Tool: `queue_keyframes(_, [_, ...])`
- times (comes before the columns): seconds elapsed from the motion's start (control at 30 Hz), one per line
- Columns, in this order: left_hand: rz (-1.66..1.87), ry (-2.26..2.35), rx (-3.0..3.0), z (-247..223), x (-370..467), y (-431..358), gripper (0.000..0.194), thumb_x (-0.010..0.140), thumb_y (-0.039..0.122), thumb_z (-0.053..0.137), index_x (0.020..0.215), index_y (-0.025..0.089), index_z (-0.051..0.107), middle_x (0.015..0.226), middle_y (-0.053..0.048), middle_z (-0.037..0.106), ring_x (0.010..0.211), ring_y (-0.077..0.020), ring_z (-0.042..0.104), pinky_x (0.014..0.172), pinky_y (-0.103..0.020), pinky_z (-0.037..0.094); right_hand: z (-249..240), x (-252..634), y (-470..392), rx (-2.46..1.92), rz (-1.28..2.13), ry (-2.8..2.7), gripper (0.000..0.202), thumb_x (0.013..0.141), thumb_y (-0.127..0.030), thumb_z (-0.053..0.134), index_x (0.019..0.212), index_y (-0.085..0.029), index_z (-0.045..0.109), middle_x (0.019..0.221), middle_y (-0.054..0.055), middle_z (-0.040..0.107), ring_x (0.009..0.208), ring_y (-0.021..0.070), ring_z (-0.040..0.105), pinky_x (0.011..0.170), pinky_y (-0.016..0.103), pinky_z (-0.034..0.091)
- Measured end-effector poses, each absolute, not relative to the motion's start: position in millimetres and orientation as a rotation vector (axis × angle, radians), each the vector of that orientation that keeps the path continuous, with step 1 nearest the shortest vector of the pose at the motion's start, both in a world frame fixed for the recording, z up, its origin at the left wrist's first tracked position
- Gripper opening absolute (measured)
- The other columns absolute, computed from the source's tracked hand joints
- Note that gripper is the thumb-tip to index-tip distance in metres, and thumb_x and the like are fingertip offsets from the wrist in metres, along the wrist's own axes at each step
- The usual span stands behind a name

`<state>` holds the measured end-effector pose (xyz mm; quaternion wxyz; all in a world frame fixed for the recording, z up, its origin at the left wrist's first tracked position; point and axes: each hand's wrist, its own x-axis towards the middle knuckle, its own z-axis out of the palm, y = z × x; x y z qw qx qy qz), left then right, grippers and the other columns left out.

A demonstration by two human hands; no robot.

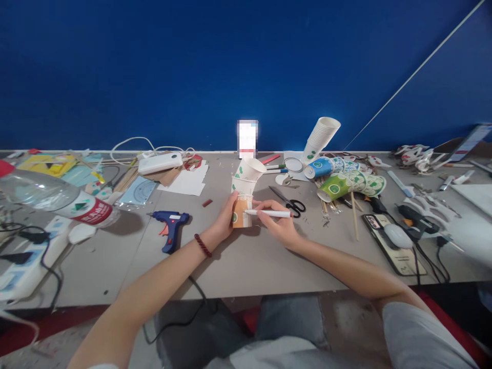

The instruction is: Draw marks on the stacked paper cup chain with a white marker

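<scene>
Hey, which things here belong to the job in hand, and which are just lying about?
Part of the job:
orange paper cup and white paper cups, stacked, in the left hand
marker, in the right hand

Seemingly just lying about:
blue glue gun
black-handled scissors
plastic bottle

A single view is taken from the head of the person. The camera faces forward and also down, over the table [246,271] to the blue wall [215,66], which fills the upper part of the view. The left hand [226,218] and the right hand [280,223] appear near the middle, neither very close nor far. Both forearms [165,282] come in from below, and the grey jeans [290,318] show under the table edge. The view is wide; the left border cuts the plastic bottle [49,197].
</scene>
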<state>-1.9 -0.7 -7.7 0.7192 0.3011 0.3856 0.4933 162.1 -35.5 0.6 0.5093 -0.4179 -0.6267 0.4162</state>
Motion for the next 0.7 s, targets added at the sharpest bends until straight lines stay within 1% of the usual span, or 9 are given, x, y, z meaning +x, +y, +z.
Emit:
queue_keyframes(0.07, [1.089,0.872,0.626,-10,-2,0,0.055,0.072,0.066,0.072,0.094,0.015,0.070,0.087,-0.009,0.075,0.078,-0.0224,0.071,0.069,-0.030,0.053,4,162,-36,-0.980,1.004,-1.529,0.019,0.088,-0.039,0.066,0.079,-0.022,0.065,0.085,0.006,0.074,0.111,0.0295,0.070,0.092,0.041,0.055])
queue_keyframes(0.13, [1.095,0.887,0.583,-12,-3,1,0.053,0.073,0.063,0.072,0.095,0.016,0.069,0.087,-0.008,0.075,0.077,-0.0214,0.070,0.070,-0.030,0.053,6,162,-36,-0.965,1.019,-1.534,0.019,0.087,-0.037,0.066,0.075,-0.022,0.064,0.080,0.005,0.073,0.112,0.0306,0.070,0.096,0.042,0.053])
queue_keyframes(0.27, [1.098,0.876,0.529,-16,-3,2,0.049,0.076,0.060,0.071,0.097,0.016,0.069,0.084,-0.007,0.074,0.076,-0.0212,0.071,0.069,-0.029,0.053,8,162,-37,-0.964,1.043,-1.530,0.018,0.086,-0.037,0.067,0.075,-0.023,0.064,0.080,0.005,0.073,0.116,0.0314,0.069,0.098,0.043,0.051])
queue_keyframes(0.37, [1.105,0.875,0.552,-14,-3,2,0.049,0.076,0.060,0.072,0.096,0.015,0.069,0.085,-0.008,0.074,0.078,-0.0213,0.071,0.070,-0.029,0.053,6,162,-38,-0.989,1.025,-1.526,0.018,0.087,-0.037,0.065,0.077,-0.023,0.064,0.083,0.005,0.074,0.113,0.0303,0.069,0.097,0.043,0.052])
queue_keyframes(0.43, [1.113,0.872,0.594,-12,-2,1,0.050,0.074,0.061,0.072,0.093,0.015,0.070,0.086,-0.008,0.075,0.078,-0.0218,0.071,0.070,-0.029,0.053,4,162,-38,-1.024,1.026,-1.502,0.017,0.088,-0.039,0.064,0.082,-0.023,0.065,0.092,0.007,0.076,0.108,0.0284,0.071,0.092,0.042,0.055])
queue_keyframes(0.53, [1.096,0.855,0.640,-8,-2,0,0.051,0.074,0.063,0.071,0.089,0.014,0.072,0.085,-0.010,0.076,0.078,-0.0238,0.071,0.069,-0.031,0.053,0,161,-37,-1.074,1.076,-1.437,0.020,0.089,-0.042,0.064,0.091,-0.023,0.066,0.109,0.009,0.075,0.093,0.0238,0.072,0.075,0.036,0.060])
queue_keyframes(0.63, [1.063,0.837,0.647,-7,-2,0,0.050,0.077,0.063,0.067,0.088,0.014,0.072,0.083,-0.011,0.076,0.080,-0.0260,0.071,0.069,-0.032,0.053,-3,161,-37,-1.071,1.091,-1.417,0.024,0.088,-0.045,0.065,0.095,-0.022,0.066,0.110,0.010,0.075,0.082,0.0208,0.072,0.065,0.033,0.061])
queue_keyframes(0.7, [1.058,0.837,0.636,-7,-2,0,0.049,0.078,0.062,0.066,0.090,0.015,0.072,0.082,-0.010,0.076,0.080,-0.0261,0.071,0.069,-0.032,0.053,-2,161,-36,-1.065,1.089,-1.424,0.023,0.088,-0.044,0.065,0.094,-0.022,0.067,0.106,0.010,0.075,0.086,0.0224,0.073,0.066,0.033,0.061])
